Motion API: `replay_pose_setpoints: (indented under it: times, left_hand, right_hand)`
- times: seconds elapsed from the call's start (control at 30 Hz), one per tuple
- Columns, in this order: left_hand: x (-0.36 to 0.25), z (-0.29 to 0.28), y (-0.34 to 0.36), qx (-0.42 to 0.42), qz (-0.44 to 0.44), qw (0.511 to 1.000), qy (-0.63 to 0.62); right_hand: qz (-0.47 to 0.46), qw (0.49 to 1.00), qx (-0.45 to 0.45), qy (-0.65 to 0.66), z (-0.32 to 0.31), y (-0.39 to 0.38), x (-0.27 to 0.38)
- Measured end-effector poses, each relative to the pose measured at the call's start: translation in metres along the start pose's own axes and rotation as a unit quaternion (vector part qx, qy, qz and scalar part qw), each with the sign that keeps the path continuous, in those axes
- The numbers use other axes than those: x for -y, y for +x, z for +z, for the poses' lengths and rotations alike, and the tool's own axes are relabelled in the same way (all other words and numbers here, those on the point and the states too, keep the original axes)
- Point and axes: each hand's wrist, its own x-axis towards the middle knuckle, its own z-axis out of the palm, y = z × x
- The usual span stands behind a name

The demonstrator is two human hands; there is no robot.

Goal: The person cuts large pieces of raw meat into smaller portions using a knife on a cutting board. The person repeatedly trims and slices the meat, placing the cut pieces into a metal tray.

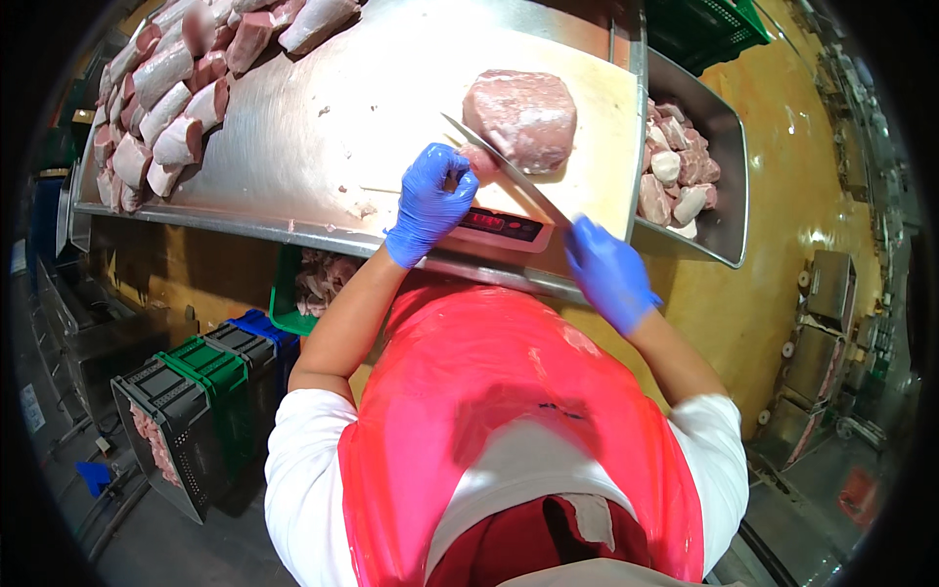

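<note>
My right hand, in a blue glove, grips the handle end of a long knife. The blade slants up and to the left across the white cutting board. Beside the blade, my left hand, also blue-gloved, is closed with its fingers curled at a small pink piece of meat. Its fingertips are partly hidden. A large pale-pink block of meat lies on the board just beyond the blade. Between my hands, at the near edge, sits a scale with a red lit display.
Many cut meat pieces are heaped at the table's far left. To the right, a steel tub holds meat chunks. A green crate with trimmings stands under the near edge. Stacked crates stand lower left; another green crate is far right.
</note>
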Motion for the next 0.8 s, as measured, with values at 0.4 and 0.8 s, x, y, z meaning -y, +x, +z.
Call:
replay_pose_setpoints:
  times: [0.4,0.8]
  left_hand:
    - [-0.006,-0.044,0.022,0.12,-0.062,0.961,-0.243]
    - [0.14,-0.282,-0.246,0.386,-0.354,0.808,0.271]
  right_hand:
    - [0.033,0.999,-0.023,-0.004,0.01,0.047,0.053]
    - [0.236,0.822,-0.104,0.508,0.02,0.025,0.032]
